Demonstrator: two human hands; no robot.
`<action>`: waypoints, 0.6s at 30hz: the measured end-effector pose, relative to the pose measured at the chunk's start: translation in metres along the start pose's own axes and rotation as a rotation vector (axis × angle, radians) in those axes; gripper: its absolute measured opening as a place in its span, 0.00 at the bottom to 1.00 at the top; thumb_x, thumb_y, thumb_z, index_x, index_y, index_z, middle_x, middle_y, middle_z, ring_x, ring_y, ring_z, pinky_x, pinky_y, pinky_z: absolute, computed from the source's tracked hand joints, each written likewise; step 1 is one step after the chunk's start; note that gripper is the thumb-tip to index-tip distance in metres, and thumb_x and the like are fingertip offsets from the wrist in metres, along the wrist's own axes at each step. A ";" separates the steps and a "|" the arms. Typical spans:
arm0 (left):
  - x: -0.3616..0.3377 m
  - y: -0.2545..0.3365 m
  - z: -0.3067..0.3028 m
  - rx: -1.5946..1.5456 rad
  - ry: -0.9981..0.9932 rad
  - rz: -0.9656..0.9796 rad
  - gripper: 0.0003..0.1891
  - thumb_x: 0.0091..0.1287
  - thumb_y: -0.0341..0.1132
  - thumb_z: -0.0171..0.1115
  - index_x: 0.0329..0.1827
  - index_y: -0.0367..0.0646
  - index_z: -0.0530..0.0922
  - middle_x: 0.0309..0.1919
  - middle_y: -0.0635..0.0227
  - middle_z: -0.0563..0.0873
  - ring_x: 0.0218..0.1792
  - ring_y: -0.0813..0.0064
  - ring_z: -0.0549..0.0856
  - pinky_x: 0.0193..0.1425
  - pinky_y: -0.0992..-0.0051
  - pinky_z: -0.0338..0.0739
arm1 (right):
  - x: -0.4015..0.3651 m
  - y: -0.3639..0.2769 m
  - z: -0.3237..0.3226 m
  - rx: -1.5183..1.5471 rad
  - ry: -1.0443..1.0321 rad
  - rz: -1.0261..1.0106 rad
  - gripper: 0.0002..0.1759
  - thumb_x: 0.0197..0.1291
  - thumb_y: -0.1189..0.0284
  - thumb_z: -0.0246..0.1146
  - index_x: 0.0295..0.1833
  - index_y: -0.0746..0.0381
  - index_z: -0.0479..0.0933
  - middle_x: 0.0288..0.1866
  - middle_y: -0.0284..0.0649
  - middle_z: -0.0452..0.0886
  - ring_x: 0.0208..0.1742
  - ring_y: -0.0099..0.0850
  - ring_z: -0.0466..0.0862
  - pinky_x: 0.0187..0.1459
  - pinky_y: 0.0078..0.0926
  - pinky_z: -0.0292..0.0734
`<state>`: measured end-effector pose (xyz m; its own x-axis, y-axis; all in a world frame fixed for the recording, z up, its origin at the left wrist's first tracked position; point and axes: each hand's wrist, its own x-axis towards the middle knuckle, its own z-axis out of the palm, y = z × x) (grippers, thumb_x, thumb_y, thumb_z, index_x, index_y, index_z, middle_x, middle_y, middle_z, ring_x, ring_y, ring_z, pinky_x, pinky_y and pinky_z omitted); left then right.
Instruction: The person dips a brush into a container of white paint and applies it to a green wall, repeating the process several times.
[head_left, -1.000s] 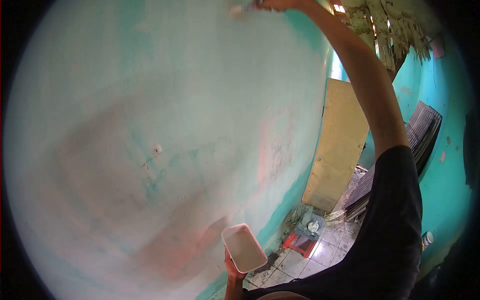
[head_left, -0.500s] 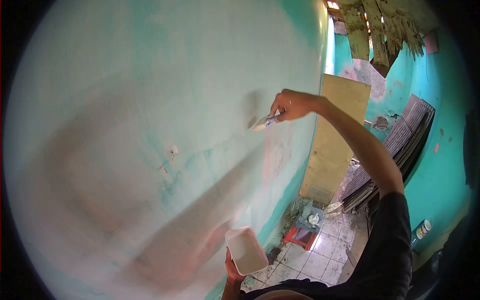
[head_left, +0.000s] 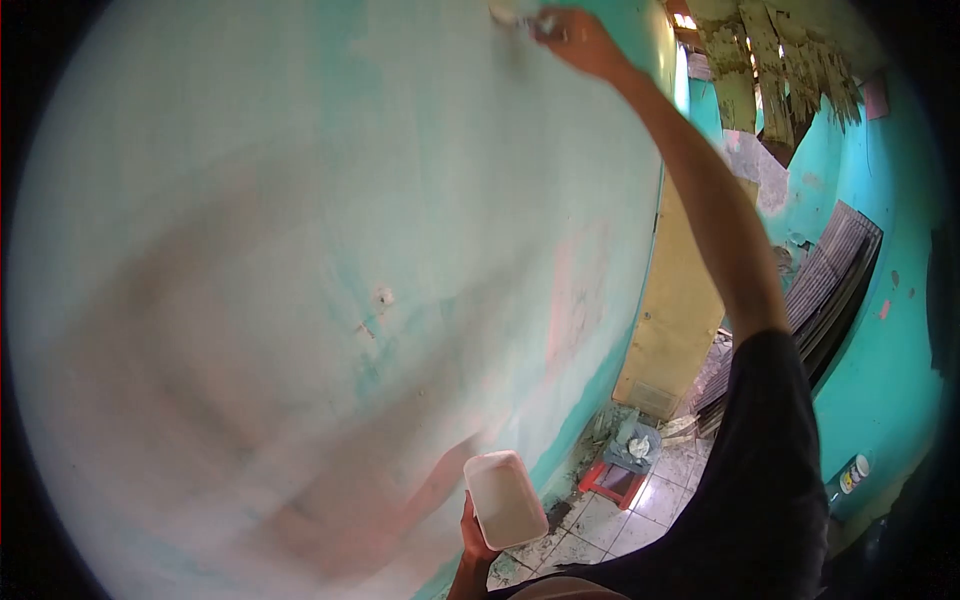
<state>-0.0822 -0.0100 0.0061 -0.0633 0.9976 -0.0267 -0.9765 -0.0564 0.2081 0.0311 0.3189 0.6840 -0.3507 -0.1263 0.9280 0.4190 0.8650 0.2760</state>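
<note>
High on the wall, which shows patchy white over turquoise, my right hand is closed on the handle of a paintbrush. The bristles are at the wall surface; whether they touch it is blurred. Low in the view, my left hand holds a pale rectangular tub from its left side and underneath. Whitish material lies inside the tub.
A red stool with a grey bag on top stands on the tiled floor. Behind are a yellowish door panel, leaning corrugated sheets, a small container and broken ceiling boards.
My right hand has moved up the wall with the brush, and the arm is stretched higher. The tub stays low in my left hand. The view has shifted slightly.
</note>
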 end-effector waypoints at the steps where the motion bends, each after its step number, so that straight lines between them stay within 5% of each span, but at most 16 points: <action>1: -0.004 -0.002 0.010 -0.004 -0.005 0.004 0.32 0.79 0.61 0.42 0.73 0.48 0.70 0.63 0.62 0.81 0.62 0.59 0.81 0.66 0.52 0.78 | -0.030 -0.010 0.003 0.055 -0.094 0.071 0.17 0.64 0.62 0.69 0.50 0.62 0.81 0.25 0.41 0.83 0.25 0.29 0.79 0.31 0.31 0.75; 5: -0.016 0.006 0.019 0.072 0.006 0.013 0.31 0.79 0.61 0.43 0.74 0.50 0.69 0.65 0.62 0.80 0.63 0.57 0.81 0.68 0.51 0.76 | -0.166 -0.073 0.007 0.232 -0.327 0.162 0.07 0.64 0.73 0.66 0.46 0.62 0.80 0.18 0.46 0.76 0.17 0.34 0.74 0.26 0.33 0.70; 7: -0.022 0.008 0.013 0.081 0.009 -0.006 0.31 0.78 0.61 0.43 0.75 0.51 0.69 0.66 0.63 0.79 0.64 0.57 0.80 0.69 0.50 0.75 | -0.212 -0.085 -0.004 0.159 -0.755 0.172 0.11 0.61 0.69 0.66 0.48 0.59 0.83 0.25 0.48 0.82 0.27 0.41 0.80 0.50 0.41 0.78; 8: -0.024 0.010 0.013 -0.009 -0.063 -0.065 0.31 0.78 0.61 0.43 0.75 0.51 0.69 0.66 0.63 0.79 0.64 0.56 0.80 0.70 0.49 0.74 | -0.228 -0.089 -0.005 0.248 -0.876 0.168 0.10 0.58 0.72 0.68 0.46 0.59 0.85 0.21 0.44 0.81 0.24 0.36 0.80 0.33 0.34 0.76; 10: -0.028 0.010 0.017 -0.090 -0.142 -0.127 0.31 0.78 0.61 0.42 0.75 0.52 0.68 0.67 0.63 0.79 0.65 0.55 0.80 0.70 0.47 0.73 | -0.231 -0.080 -0.005 0.269 -1.197 0.142 0.14 0.56 0.69 0.71 0.49 0.56 0.87 0.27 0.43 0.84 0.32 0.34 0.83 0.38 0.35 0.78; 13: -0.032 0.007 0.034 -0.047 -0.121 -0.079 0.32 0.78 0.62 0.42 0.75 0.52 0.68 0.66 0.62 0.79 0.65 0.55 0.80 0.71 0.46 0.72 | -0.154 -0.035 -0.001 0.241 -0.908 -0.033 0.15 0.58 0.66 0.69 0.49 0.58 0.87 0.31 0.44 0.85 0.37 0.32 0.84 0.41 0.36 0.80; 15: -0.035 0.000 0.037 0.088 -0.098 0.010 0.32 0.78 0.62 0.42 0.75 0.50 0.68 0.66 0.61 0.79 0.65 0.56 0.80 0.70 0.47 0.74 | -0.059 -0.007 -0.018 0.079 -0.667 -0.172 0.15 0.60 0.64 0.66 0.49 0.61 0.87 0.31 0.42 0.86 0.31 0.33 0.82 0.39 0.36 0.81; 16: -0.035 -0.001 0.034 0.095 -0.097 0.014 0.32 0.78 0.62 0.42 0.75 0.50 0.68 0.66 0.61 0.79 0.65 0.56 0.80 0.70 0.47 0.74 | -0.018 -0.017 -0.048 0.119 -0.557 0.024 0.16 0.60 0.64 0.65 0.48 0.63 0.86 0.30 0.43 0.86 0.27 0.31 0.81 0.34 0.33 0.78; 18: -0.029 -0.006 0.029 0.045 -0.104 0.024 0.32 0.79 0.61 0.42 0.74 0.49 0.68 0.65 0.60 0.79 0.63 0.57 0.81 0.68 0.50 0.76 | 0.043 -0.004 -0.075 0.112 -0.210 0.091 0.15 0.63 0.65 0.66 0.46 0.65 0.86 0.27 0.41 0.86 0.26 0.30 0.81 0.31 0.33 0.77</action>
<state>-0.0681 -0.0378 0.0338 -0.0621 0.9949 0.0800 -0.9647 -0.0804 0.2508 0.0768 0.2735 0.7412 -0.4864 0.0484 0.8724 0.3660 0.9179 0.1532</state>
